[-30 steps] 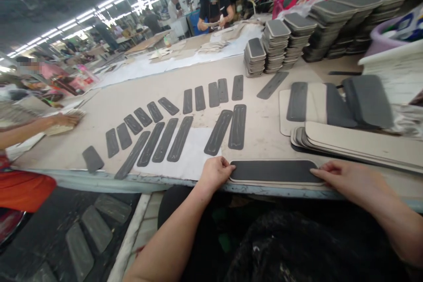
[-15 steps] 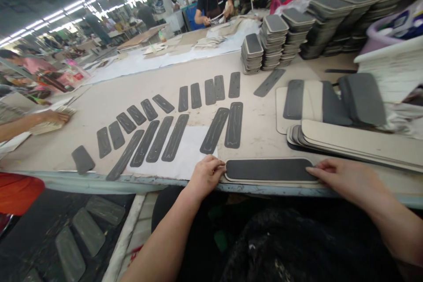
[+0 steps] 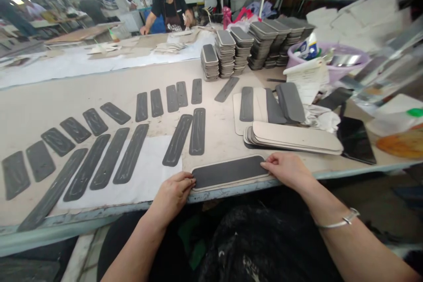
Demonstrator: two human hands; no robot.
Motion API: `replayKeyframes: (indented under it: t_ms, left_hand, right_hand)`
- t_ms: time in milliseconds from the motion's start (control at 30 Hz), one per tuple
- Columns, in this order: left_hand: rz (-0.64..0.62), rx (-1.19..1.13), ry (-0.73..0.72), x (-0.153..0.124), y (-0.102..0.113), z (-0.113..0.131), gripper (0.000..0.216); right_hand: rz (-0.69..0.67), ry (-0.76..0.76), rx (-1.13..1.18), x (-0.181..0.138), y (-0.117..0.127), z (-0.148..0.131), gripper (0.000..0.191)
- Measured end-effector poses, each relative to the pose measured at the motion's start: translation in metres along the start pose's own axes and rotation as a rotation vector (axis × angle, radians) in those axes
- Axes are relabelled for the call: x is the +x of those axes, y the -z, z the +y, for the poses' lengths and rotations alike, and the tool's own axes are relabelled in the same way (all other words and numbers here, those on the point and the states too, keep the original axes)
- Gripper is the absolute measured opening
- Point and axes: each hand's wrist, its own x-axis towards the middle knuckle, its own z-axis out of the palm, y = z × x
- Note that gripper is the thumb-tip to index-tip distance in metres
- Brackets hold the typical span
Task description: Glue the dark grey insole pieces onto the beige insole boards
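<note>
A long dark grey strip with rounded corners [image 3: 229,172] lies on a slightly larger beige panel [image 3: 228,183] at the table's front edge. My left hand [image 3: 175,194] pinches the strip's left end, its fingertips curled at the corner. At the other end, the thumb and fingers of my right hand [image 3: 287,168] close on the upper right corner. Just behind the right hand is a pile of long beige panels [image 3: 294,135]. Long grey strips with shiny smears, one of them a tilted strip [image 3: 177,140], lie behind and left of my left hand.
Shorter grey pieces [image 3: 142,106] form a row farther back. Tall stacks of grey-topped panels [image 3: 226,55] stand beyond, beside a purple basin [image 3: 350,65]. A black flat object [image 3: 356,140] and a bottle with a green cap [image 3: 401,116] are at right. A masked person [image 3: 168,9] works across the table.
The view has swung to the right, bringing the basin and bottle into sight. Both hands keep their hold at the two ends of the grey strip.
</note>
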Motion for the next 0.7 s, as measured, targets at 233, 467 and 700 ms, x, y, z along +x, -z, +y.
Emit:
replayKeyframes:
  t_ms: [233,467,700]
  left_hand:
    - [-0.025,0.012,0.014,0.0,-0.001,0.001,0.024]
    - [-0.074,0.03,0.065,0.001,0.003,0.007,0.024]
    - [-0.066,0.032,0.097,-0.002,0.003,0.015,0.025]
  right_hand:
    - [-0.018,-0.001,-0.031,0.003,-0.002,0.004,0.024]
    - [0.078,0.108,-0.155,-0.002,-0.004,0.006,0.025]
    - [0.078,0.096,-0.168,0.0,-0.005,0.011,0.03]
